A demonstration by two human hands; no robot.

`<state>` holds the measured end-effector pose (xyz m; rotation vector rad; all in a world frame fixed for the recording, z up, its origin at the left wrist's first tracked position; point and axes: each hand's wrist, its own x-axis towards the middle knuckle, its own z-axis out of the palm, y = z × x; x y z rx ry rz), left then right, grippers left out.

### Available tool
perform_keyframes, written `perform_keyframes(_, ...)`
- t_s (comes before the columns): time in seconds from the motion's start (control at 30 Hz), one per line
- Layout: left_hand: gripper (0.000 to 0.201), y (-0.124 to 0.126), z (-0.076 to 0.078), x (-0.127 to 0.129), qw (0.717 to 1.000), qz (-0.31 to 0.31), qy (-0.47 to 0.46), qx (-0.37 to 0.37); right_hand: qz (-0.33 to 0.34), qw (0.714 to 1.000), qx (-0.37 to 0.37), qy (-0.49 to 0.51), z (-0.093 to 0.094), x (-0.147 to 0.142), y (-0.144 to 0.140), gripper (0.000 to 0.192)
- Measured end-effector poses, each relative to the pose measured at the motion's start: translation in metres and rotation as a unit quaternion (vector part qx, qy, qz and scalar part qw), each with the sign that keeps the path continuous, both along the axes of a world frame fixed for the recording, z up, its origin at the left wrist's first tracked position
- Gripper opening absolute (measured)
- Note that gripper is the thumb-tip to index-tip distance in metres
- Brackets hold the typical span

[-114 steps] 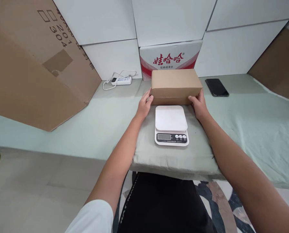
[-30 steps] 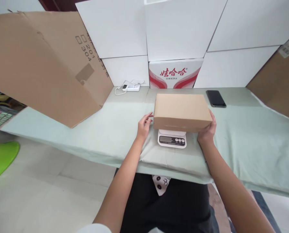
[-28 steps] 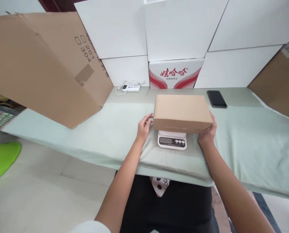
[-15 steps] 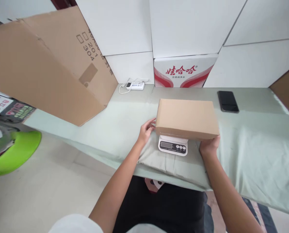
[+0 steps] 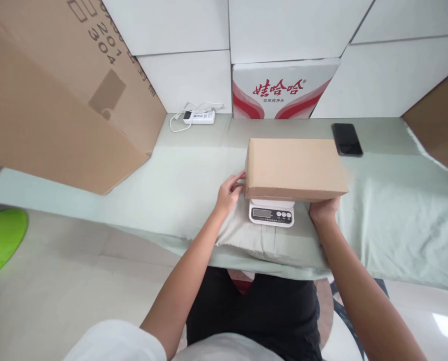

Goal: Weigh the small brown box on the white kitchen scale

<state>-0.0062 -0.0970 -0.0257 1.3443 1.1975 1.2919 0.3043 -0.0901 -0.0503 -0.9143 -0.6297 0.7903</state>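
mid-frame, right of centre: plain brown cardboard box (image 5: 295, 168) resting across a small white kitchen scale (image 5: 271, 212), covering the platter and leaving only the display strip and buttons showing at the near edge. left hand (image 5: 229, 191) at the box's left end, fingers curled and fingertips touching the side wall. right hand (image 5: 323, 209) tucked under the near right corner, fingers hidden beneath the box, so grip width impossible to tell; seemingly bracing rather than carrying.

judged as the weighing step, box set down but not yet released. next move likely calls for both hands lifted clear so nothing but the box bears on the scale, and for the box staying balanced, being much wider than the platter.

box closed, flat-topped, oblong, unmarked, edges crisp, overhanging the scale on both sides.

elsewhere: pale green cloth (image 5: 389, 210) over the table, dark phone (image 5: 347, 140) upper right, white power strip (image 5: 198, 117) at the back, red-printed carton (image 5: 282, 90) behind, big tilted cardboard sheet (image 5: 54, 95) upper left.
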Motion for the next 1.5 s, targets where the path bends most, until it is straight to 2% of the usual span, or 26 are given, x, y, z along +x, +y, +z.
perform_keyframes(0.07,0.057,0.000,-0.002,0.000,1.000,-0.007,-0.003,0.002,-0.048,0.999,-0.020,0.016,0.004,-0.003,-0.001,0.039)
perform_keyframes(0.13,0.058,0.001,-0.004,0.000,1.000,-0.016,-0.005,0.008,-0.067,0.997,-0.037,0.023,0.008,-0.007,-0.002,0.039)
perform_keyframes(0.27,0.057,0.005,-0.009,-0.001,0.999,-0.034,0.002,0.022,-0.070,0.997,-0.042,0.012,0.010,-0.008,0.001,0.039)
perform_keyframes(0.43,0.049,0.010,-0.012,-0.005,0.998,-0.023,0.008,0.050,-0.055,0.997,-0.040,-0.026,0.016,-0.008,0.003,0.042)
perform_keyframes(0.5,0.056,0.011,-0.013,-0.007,0.997,-0.022,-0.003,0.075,-0.045,0.998,-0.030,-0.040,0.019,-0.010,0.002,0.043)
perform_keyframes(0.6,0.078,0.006,-0.012,-0.007,0.994,-0.042,-0.026,0.093,-0.040,0.997,-0.005,-0.061,0.020,-0.013,-0.004,0.048)
perform_keyframes(0.7,0.091,-0.003,-0.003,-0.004,0.992,-0.088,-0.023,0.087,-0.050,0.995,0.021,-0.087,0.022,-0.015,-0.013,0.059)
perform_keyframes(0.8,0.088,-0.001,0.019,0.001,0.989,-0.113,-0.023,0.089,-0.040,0.993,0.041,-0.103,0.034,-0.017,-0.014,0.065)
perform_keyframes(0.9,0.085,0.026,0.041,0.006,0.988,-0.100,-0.041,0.112,-0.001,0.987,0.107,-0.118,0.054,-0.017,0.006,0.063)
perform_keyframes(0.97,0.086,0.056,0.045,0.009,0.988,-0.072,-0.053,0.125,0.011,0.982,0.130,-0.135,0.062,-0.016,0.031,0.066)
perform_keyframes(1.03,0.086,0.087,0.036,0.012,0.989,-0.044,-0.070,0.123,0.032,0.976,0.117,-0.181,0.059,-0.017,0.059,0.075)
perform_keyframes(1.1,0.087,0.112,0.018,0.015,0.990,-0.024,-0.091,0.103,0.057,0.971,0.087,-0.216,0.046,-0.017,0.081,0.078)
perform_keyframes(1.17,0.088,0.126,-0.001,0.015,0.992,-0.013,-0.100,0.080,0.081,0.969,0.068,-0.222,0.030,-0.017,0.094,0.073)
perform_keyframes(1.23,0.086,0.131,-0.012,0.015,0.993,-0.011,-0.096,0.066,0.098,0.970,0.072,-0.211,0.018,-0.017,0.099,0.064)
perform_keyframes(1.33,0.082,0.131,-0.014,0.015,0.994,-0.018,-0.096,0.050,0.109,0.970,0.076,-0.202,0.013,-0.014,0.100,0.058)
perform_keyframes(1.5,0.074,0.131,-0.008,0.016,0.993,-0.020,-0.107,0.043,0.083,0.976,0.043,-0.197,0.014,-0.010,0.108,0.064)
